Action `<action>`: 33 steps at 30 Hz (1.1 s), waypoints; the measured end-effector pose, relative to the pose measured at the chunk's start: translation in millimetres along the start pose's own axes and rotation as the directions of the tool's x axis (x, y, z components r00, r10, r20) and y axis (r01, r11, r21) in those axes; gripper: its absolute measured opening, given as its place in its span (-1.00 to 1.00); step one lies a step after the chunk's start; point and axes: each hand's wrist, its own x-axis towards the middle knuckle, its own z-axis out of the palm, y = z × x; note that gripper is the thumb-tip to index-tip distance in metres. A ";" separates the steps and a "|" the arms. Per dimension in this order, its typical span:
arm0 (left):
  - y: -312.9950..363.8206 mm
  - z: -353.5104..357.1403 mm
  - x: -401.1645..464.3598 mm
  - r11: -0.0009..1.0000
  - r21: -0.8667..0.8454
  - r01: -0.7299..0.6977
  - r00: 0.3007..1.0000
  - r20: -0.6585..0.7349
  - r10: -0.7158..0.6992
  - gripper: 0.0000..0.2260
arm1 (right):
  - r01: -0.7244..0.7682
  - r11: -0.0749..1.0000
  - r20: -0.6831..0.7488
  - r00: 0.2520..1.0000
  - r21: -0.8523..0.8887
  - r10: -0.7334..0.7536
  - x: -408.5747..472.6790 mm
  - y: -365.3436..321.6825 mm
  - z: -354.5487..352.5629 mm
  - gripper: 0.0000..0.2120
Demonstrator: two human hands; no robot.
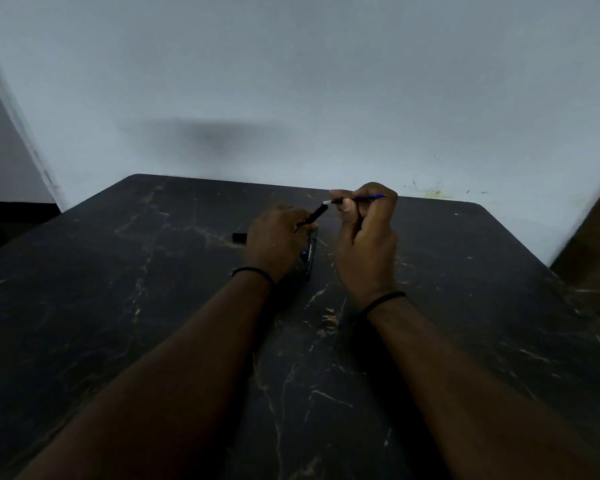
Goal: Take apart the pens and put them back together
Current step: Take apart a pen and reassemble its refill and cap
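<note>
My left hand (276, 239) grips a black pen barrel (315, 215) that points up and to the right, toward my other hand. My right hand (366, 237) pinches a thin blue refill (368, 198) with a white end (327, 202); that end sits just off the barrel's open mouth. Both hands hover above the far middle of the black marble table (153, 306). A dark pen box (310, 256) lies on the table between my hands. A small black pen part (239, 237) lies to the left of my left hand.
A pale wall (291, 81) rises right behind the table's far edge. A brown piece of furniture (593, 244) stands past the table's right corner. My forearms cross the near half of the tabletop.
</note>
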 end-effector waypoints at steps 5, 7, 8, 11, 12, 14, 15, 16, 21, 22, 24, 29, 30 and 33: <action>0.8 -2.1 0.0 1.000 0.000 -0.005 1.000 -0.009 0.005 -0.85 | -0.014 1.000 -0.004 1.000 0.000 0.014 -0.3 0.4 0.6 -0.87; 1.7 -2.5 0.1 1.000 -0.008 -0.008 1.000 -0.012 0.008 -0.85 | -0.038 0.999 0.004 0.999 -0.009 0.038 -0.3 2.3 0.7 -0.84; 2.2 -3.0 0.2 1.000 -0.011 -0.010 1.000 -0.008 0.010 -0.85 | -0.052 0.998 0.008 0.999 -0.016 0.053 -0.3 3.2 0.9 -0.83; 3.2 -4.3 0.5 0.999 0.005 -0.037 0.998 0.041 0.036 -0.85 | -0.073 0.996 0.026 0.997 -0.049 0.074 -0.8 7.4 2.2 -0.83; 3.7 -4.4 0.4 0.999 0.001 -0.045 0.998 0.052 0.045 -0.84 | -0.077 0.994 0.030 0.996 -0.074 0.079 -0.5 9.4 2.6 -0.82; 5.7 -5.2 0.2 0.998 -0.038 -0.048 0.997 0.050 0.050 -0.82 | -0.097 0.992 0.040 0.994 -0.077 0.101 0.1 13.9 3.5 -0.76; 7.2 -5.4 -0.1 0.996 -0.070 -0.047 0.998 0.043 0.050 -0.81 | -0.115 0.992 0.055 0.991 -0.055 0.118 0.3 16.4 3.8 -0.73; 8.9 -5.9 -0.5 0.993 -0.103 -0.049 0.998 0.038 0.054 -0.81 | -0.130 0.991 0.074 0.988 -0.042 0.133 0.6 19.6 4.0 -0.69; 13.6 -6.6 -2.3 0.972 -0.207 -0.110 0.992 0.036 0.120 -0.84 | -0.126 0.990 0.117 0.984 -0.067 0.133 -0.3 30.7 5.3 -0.83; 13.7 -6.5 -2.3 0.969 -0.221 -0.114 0.991 0.044 0.127 -0.82 | -0.120 0.991 0.105 0.987 -0.058 0.125 0.0 30.5 5.6 -0.86; 12.1 -6.0 -1.7 0.968 -0.228 -0.109 0.991 0.049 0.123 -0.76 | -0.118 0.992 0.065 0.991 -0.036 0.120 1.1 28.6 5.6 -0.85; 1.9 -8.1 -0.1 0.969 -0.247 0.002 0.999 -0.039 -0.012 -0.76 | -0.116 0.993 -0.019 0.993 0.000 0.116 2.4 22.5 2.6 -0.87; -1.8 -8.9 0.7 0.969 -0.239 0.058 0.992 -0.095 -0.083 -0.71 | -0.123 0.992 -0.023 0.992 0.006 0.123 2.6 22.0 2.1 -0.88; -14.5 -15.0 1.0 0.953 -0.103 0.286 0.930 -0.211 -0.302 -0.58 | -0.146 0.989 -0.008 0.989 -0.018 0.145 1.8 22.8 1.4 -0.93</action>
